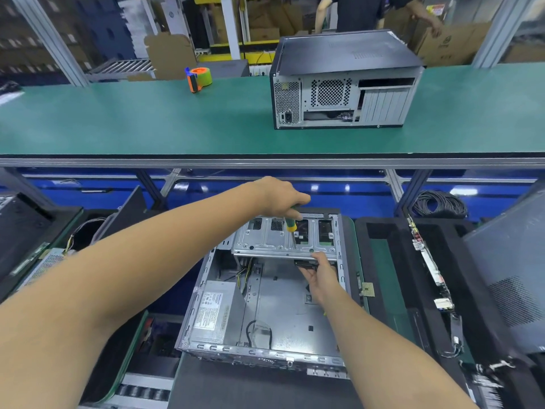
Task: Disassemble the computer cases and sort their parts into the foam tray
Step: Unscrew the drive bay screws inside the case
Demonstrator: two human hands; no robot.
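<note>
While left hand (280,196) grips screwdriver (290,224) (tip down), right hand (320,271) under drive cage (283,243)

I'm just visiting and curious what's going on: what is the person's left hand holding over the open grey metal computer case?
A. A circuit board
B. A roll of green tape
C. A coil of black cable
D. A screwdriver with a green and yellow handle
D: the left hand grips the green-and-yellow-handled screwdriver, its tip down on the silver drive cage of the open grey metal computer case.
</note>
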